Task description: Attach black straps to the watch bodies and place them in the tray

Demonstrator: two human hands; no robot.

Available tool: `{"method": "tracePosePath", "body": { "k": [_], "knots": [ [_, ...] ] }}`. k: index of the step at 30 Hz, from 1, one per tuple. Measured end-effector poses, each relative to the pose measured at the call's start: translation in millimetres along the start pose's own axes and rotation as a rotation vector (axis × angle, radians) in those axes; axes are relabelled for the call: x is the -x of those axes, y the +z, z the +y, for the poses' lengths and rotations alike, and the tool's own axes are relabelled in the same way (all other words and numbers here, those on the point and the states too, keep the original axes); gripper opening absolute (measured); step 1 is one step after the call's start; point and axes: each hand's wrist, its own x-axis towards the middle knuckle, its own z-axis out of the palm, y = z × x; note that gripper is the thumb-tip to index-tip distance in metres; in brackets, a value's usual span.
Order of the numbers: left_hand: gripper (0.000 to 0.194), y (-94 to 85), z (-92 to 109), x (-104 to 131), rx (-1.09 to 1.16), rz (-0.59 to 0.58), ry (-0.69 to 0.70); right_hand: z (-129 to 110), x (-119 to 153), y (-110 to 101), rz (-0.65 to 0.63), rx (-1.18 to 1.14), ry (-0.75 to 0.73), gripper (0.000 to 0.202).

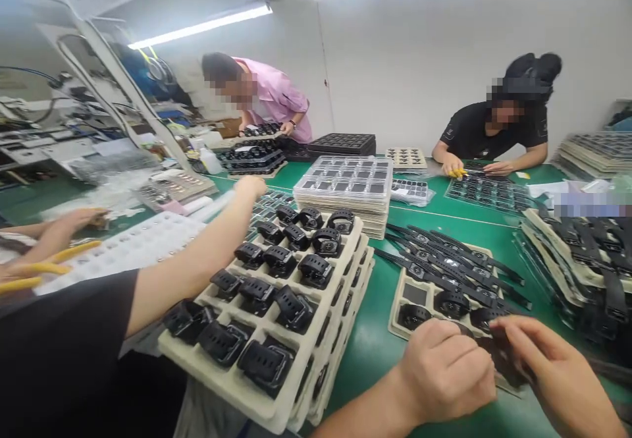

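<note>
At the lower right, my left hand is closed with its knuckles up, its fingertips hidden. Facing it, my right hand pinches a dark smartwatch between thumb and fingers. The watch hangs between both hands, blurred and partly covered. Just beyond my hands lies a beige tray with buckled watches in its front pockets. Across its back part lie several watches with straps stretched flat. One front-left pocket shows a dark square bottom and no watch.
A tall stack of beige trays full of buckled black watches stands left of my hands. A co-worker's arm reaches behind it. More trays of watches stand at right. Two people work across the green table.
</note>
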Motion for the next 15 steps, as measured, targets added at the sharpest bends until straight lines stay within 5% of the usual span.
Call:
{"method": "tracePosePath", "body": {
  "k": [4, 8, 12, 15],
  "knots": [
    [0.022, 6.0, 12.6, 1.7, 0.107, 0.120, 0.127, -38.9, -33.3, 24.7, -0.047, -0.041, -0.093, 0.034],
    [0.024, 11.7, 17.5, 5.2, 0.161, 0.115, 0.154, -68.3, -63.8, 77.5, -0.498, 0.216, -0.390, 0.019],
    [0.021, 10.1, 14.8, 7.8, 0.181, 0.004, 0.084, -70.6, -76.9, 118.6, -0.648, 0.346, -0.445, 0.009],
    [0.021, 7.8, 14.2, 8.5, 0.201, -0.053, 0.070, -67.4, -76.7, 124.0, -0.671, 0.414, -0.474, 0.012]
  ]
}}
